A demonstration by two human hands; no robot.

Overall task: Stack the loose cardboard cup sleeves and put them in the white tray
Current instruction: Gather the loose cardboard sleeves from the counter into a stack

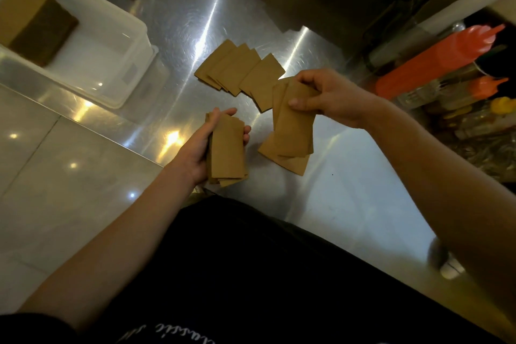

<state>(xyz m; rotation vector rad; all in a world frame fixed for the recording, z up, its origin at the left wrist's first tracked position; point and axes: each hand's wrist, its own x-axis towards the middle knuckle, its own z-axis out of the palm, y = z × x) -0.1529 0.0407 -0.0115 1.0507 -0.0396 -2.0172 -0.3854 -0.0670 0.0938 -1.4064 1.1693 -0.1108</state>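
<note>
- Two bundles in my grip: left hand [206, 145] closed around a squared stack of sleeves [227, 152], right hand [332, 99] pinching a splayed few [293, 131].
- I'd tap the splayed ones flush, then merge them.
- More fanned sleeves [240, 70] lie on the steel counter [349, 195]; the white tray [111, 45] sits far left, already holding a stack [30, 22].

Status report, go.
Left hand holds squared stack. Right hand grips loose sleeves. More fanned on counter. White tray path clear.
</note>
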